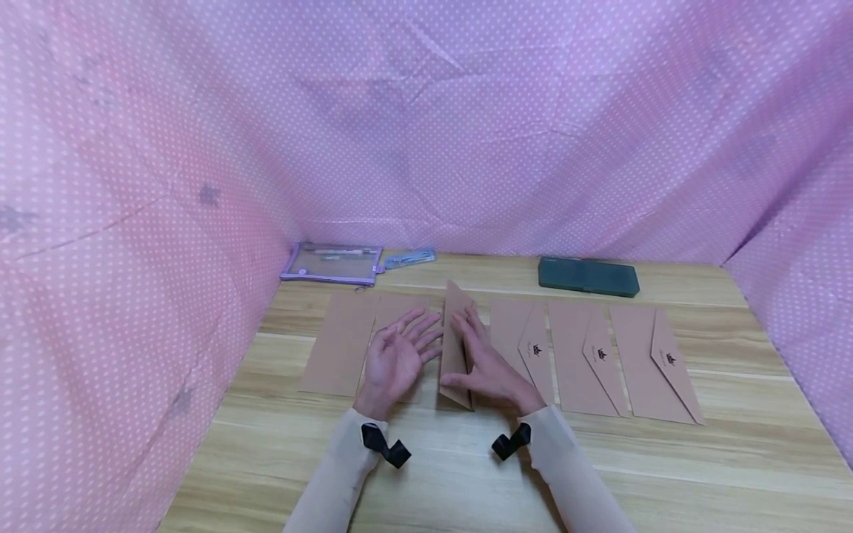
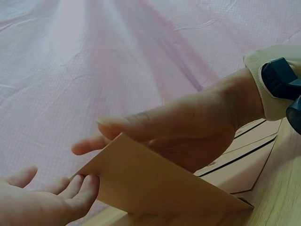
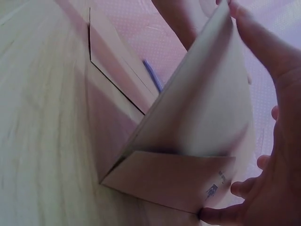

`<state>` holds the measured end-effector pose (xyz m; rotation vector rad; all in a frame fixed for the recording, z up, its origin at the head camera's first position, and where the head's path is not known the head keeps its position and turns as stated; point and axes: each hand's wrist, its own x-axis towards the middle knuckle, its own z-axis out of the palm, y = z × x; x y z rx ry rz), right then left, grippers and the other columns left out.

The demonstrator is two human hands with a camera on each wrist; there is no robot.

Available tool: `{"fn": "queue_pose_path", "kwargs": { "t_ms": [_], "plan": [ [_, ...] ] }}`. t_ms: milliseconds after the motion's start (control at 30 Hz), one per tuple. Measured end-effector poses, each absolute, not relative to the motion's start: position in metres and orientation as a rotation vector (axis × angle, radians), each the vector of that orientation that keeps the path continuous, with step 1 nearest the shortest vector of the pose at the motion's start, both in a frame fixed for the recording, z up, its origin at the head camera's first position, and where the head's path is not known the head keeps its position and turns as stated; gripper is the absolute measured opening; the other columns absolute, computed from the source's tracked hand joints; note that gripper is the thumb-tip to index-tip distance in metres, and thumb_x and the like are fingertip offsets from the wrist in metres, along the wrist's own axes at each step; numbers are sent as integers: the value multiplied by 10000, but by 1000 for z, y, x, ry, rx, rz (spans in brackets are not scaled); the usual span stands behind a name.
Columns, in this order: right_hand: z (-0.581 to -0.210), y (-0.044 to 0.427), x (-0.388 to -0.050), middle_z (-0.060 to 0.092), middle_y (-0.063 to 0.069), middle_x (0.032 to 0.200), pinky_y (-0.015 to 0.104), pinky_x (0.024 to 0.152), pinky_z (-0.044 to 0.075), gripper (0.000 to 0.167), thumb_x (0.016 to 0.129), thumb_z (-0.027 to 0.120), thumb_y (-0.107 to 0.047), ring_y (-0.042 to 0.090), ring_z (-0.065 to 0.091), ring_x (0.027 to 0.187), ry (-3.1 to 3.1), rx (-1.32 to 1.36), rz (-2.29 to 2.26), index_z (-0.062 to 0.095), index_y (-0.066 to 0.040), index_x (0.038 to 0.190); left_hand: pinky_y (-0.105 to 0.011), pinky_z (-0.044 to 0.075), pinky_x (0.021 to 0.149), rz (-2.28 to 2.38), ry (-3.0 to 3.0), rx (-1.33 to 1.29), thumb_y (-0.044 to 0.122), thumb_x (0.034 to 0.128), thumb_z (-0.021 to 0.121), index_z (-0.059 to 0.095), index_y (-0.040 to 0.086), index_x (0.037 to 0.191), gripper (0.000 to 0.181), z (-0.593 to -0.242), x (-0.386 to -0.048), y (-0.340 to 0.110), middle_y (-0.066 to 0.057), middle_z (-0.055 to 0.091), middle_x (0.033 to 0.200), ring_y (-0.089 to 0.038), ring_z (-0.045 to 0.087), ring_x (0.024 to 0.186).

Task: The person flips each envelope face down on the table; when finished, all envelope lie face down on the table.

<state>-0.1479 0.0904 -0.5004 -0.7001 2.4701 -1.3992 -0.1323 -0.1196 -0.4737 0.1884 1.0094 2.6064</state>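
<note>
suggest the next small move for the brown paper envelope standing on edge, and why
Probably lower the rectangular brown paper envelope flat onto the pale wooden table: it stands on edge in the right hand, while the neighbouring crown-printed brown paper envelope lies flat.

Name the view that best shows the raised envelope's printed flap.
Right wrist: the flap faces the camera, its print visible. Left wrist and head mainly show the plain side of the raised envelope, flap print hidden.

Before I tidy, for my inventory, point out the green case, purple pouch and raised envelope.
Green case (image 1: 589,277): head view, top.
Purple pouch (image 1: 335,267): head view, clear panel.
Raised envelope (image 2: 153,186): left wrist view, broad face.
</note>
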Motion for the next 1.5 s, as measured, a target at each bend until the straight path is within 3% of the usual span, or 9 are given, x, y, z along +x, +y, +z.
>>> {"fn": "queue_pose_path", "kwargs": {
  "t_ms": [133, 267, 367, 533, 767, 867, 1167, 1300, 1500],
  "plan": [
    [-500, 90, -148, -172, 92, 1695, 721, 1156, 232, 1010, 860, 718, -536, 434, 3, 1554, 2417, -733, -1435, 55, -376, 1604, -424, 450, 1091, 2614, 981, 210, 252, 1044, 84, 128, 8, 1549, 563, -473, -132, -117, -74, 578, 1409, -274, 538, 1276],
    [-500, 89, -149, -172, 83, 1695, 759, 1131, 224, 950, 879, 608, -664, 458, 16, 1547, 2377, -736, -1492, 97, -339, 1612, -407, 479, 1064, 2606, 975, 236, 248, 1042, 85, 142, 18, 1544, 555, -473, -132, -116, -43, 618, 1372, -293, 518, 1307],
    [-500, 89, -148, -164, 69, 1698, 768, 1132, 204, 920, 906, 621, -598, 464, 20, 1545, 2352, -717, -1523, 116, -301, 1616, -408, 480, 1070, 2602, 974, 250, 249, 1043, 91, 161, 30, 1535, 543, -473, -132, -114, -112, 549, 1457, -296, 521, 1318],
    [-502, 90, -148, -150, 73, 1700, 780, 1135, 156, 895, 923, 635, -534, 466, -3, 1545, 2333, -701, -1564, 133, -277, 1617, -428, 452, 1105, 2599, 985, 229, 265, 1050, 90, 113, 34, 1543, 545, -473, -131, -111, -268, 267, 1608, -304, 509, 1323],
    [-504, 92, -149, -109, 129, 1699, 789, 1121, 173, 832, 959, 612, -432, 481, 9, 1543, 2322, -713, -1633, 145, -221, 1615, -447, 437, 1115, 2600, 958, 216, 273, 1051, 83, 204, 93, 1494, 493, -473, -131, -104, -98, 566, 1421, -265, 560, 1284],
    [-504, 93, -149, -107, 151, 1695, 790, 1105, 207, 799, 967, 607, -347, 500, 15, 1536, 2291, -695, -1686, 153, -215, 1611, -443, 446, 1107, 2597, 935, 233, 271, 1052, 87, 277, 120, 1452, 468, -474, -132, -101, -59, 623, 1367, -248, 586, 1260],
    [-503, 95, -147, -42, 153, 1701, 763, 1049, 336, 751, 973, 604, -194, 504, 88, 1529, 2310, -658, -1741, 182, -157, 1593, -357, 536, 981, 2560, 984, 192, 261, 1063, 120, 389, 93, 1402, 464, -484, -132, -98, -38, 646, 1306, -208, 608, 1194],
    [-504, 96, -146, -23, 150, 1702, 727, 1077, 347, 755, 973, 598, -139, 468, 106, 1539, 2326, -644, -1743, 168, -132, 1594, -397, 496, 1004, 2515, 1108, 37, 266, 1069, 183, 419, 71, 1403, 453, -490, -132, -98, -41, 630, 1281, -216, 582, 1177],
    [-505, 100, -145, -13, 146, 1702, 708, 1100, 347, 742, 985, 570, -94, 432, 95, 1551, 2292, -631, -1798, 154, -143, 1598, -495, 424, 1035, 2426, 1199, -89, 299, 1061, 214, 448, 108, 1390, 447, -498, -132, -98, -37, 572, 1325, -294, 463, 1295]
  ]
}}
